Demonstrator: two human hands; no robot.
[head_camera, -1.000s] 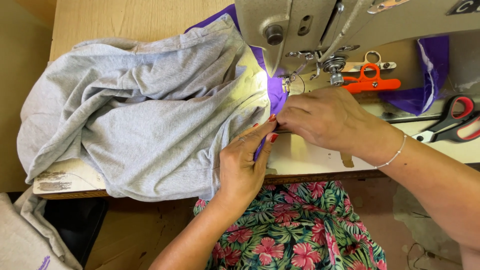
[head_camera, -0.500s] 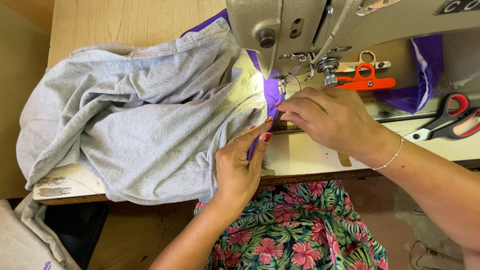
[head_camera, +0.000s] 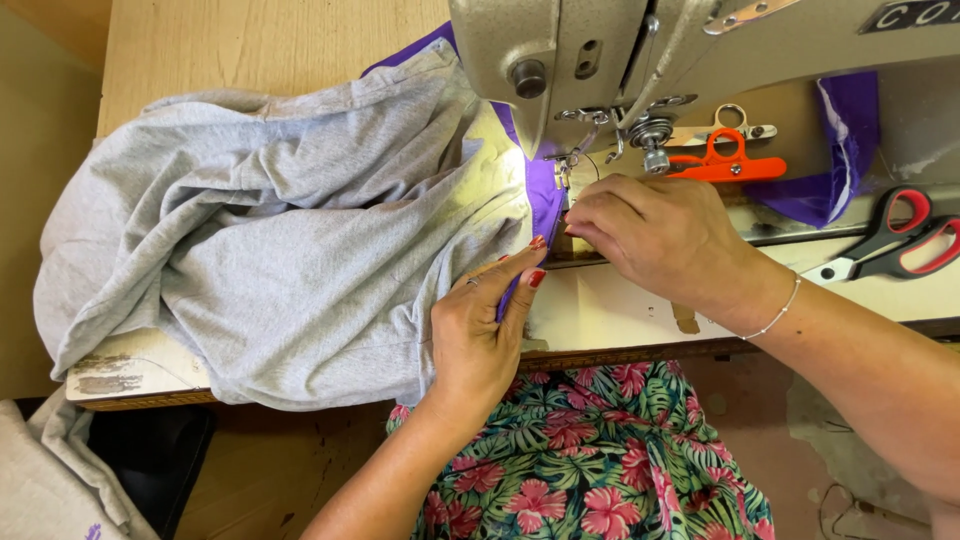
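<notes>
1. Grey garment (head_camera: 270, 240): my left hand (head_camera: 478, 335) pinches its purple trim (head_camera: 545, 195), now nearer the needle at 12 o'clock.
2. Right hand (head_camera: 660, 235): closed on the trim, unmoved; seam advancing.

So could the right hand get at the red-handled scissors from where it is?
Probably yes: the scissors lie uncovered on the machine bed, just beyond the right hand, with nothing between, though that hand is now pressing the purple strip.

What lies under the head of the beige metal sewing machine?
A strip of purple fabric edging the grey knit garment, pinched by the right hand. The needle and presser foot are mostly covered.
</notes>
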